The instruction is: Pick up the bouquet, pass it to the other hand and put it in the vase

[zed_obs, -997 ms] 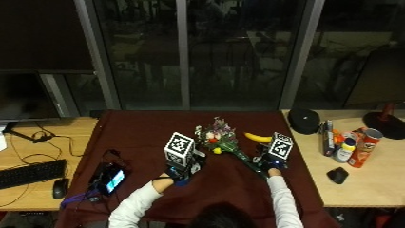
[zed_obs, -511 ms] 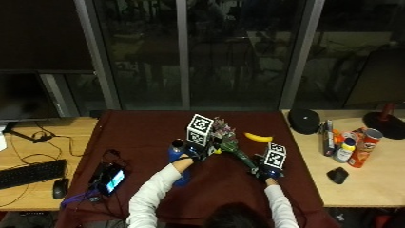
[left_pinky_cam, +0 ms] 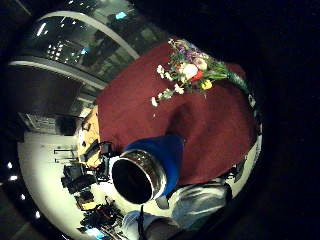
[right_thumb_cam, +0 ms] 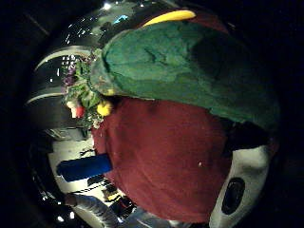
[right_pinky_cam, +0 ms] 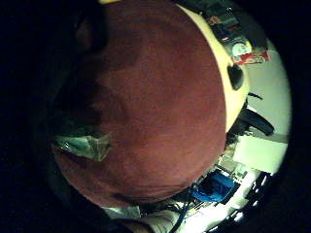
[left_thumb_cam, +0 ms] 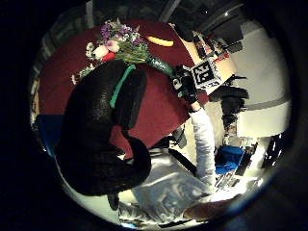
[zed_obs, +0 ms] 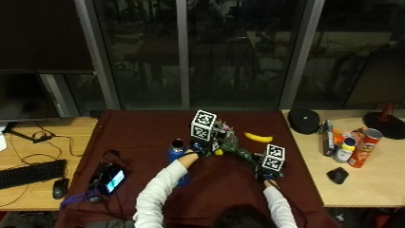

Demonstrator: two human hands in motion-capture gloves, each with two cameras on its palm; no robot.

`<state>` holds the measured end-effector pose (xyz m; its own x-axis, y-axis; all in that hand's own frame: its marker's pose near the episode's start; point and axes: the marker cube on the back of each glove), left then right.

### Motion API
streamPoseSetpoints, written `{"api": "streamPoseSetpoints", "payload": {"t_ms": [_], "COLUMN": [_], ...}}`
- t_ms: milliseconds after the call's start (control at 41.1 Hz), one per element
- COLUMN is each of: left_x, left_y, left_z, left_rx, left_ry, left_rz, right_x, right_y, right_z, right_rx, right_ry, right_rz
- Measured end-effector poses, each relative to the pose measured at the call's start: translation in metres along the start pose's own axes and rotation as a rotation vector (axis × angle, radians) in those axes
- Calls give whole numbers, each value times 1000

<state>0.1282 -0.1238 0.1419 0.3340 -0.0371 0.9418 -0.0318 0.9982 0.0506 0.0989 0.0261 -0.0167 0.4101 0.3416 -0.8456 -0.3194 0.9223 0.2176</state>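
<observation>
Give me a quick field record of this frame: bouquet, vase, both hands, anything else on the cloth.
bouquet: lies on the dark red tablecloth, blossoms toward the vase
vase: blue, upright, holds no flowers
right hand: grips the bouquet's green-wrapped stem end
left hand: over the blossom end, between vase and bouquet; grip not visible
banana: on the cloth beyond the bouquet

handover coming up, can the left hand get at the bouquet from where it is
Probably yes. The left hand hovers by the flower end of the bouquet, which the right hand holds by its wrapped stem end above the red cloth. Nothing stands between them; the blue vase sits off to the side.
</observation>
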Motion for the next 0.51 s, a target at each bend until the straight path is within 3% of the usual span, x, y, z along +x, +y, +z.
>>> {"api": "streamPoseSetpoints", "payload": {"t_ms": [170, 365, 511], "left_x": [1, 1, -5], "left_y": [-9, -12, -16], "left_z": [5, 2, -7], "left_rx": [-14, -22, 17], "left_ry": [4, 18, 78], "left_rz": [-13, -26, -100], "right_x": [0, -15, -2], "right_y": [-3, -2, 9], "right_z": [-7, 2, 5], "right_rx": [137, 189, 4], "right_ry": [67, -273, -421], "right_rz": [-2, -50, 173]}}
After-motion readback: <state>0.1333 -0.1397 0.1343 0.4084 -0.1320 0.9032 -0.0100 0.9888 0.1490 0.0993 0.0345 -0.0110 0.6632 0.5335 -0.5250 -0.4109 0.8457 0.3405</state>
